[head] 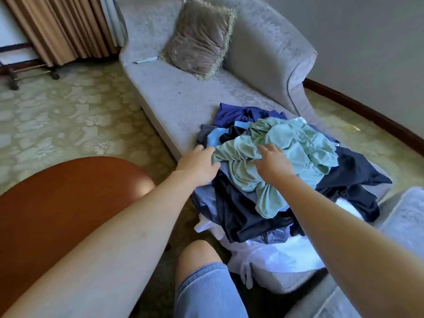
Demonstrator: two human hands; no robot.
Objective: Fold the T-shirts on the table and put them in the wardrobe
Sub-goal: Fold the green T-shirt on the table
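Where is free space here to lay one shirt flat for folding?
The chaise seat is bare between the cushion and the clothes pile. The brown table on the left shows bare wood. Crowded: the near end, under the pile.

Pile: dark-blue and white garments [241, 214] are mostly covered by the crumpled mint-green T-shirt [298, 143].
Table: the round red-brown wooden table [57, 203] is cut off at the left.
Grip: concealed under left hand [199, 165] and right hand [273, 164].
Sofa: thin pale-blue object [145, 60], too small to be identified.
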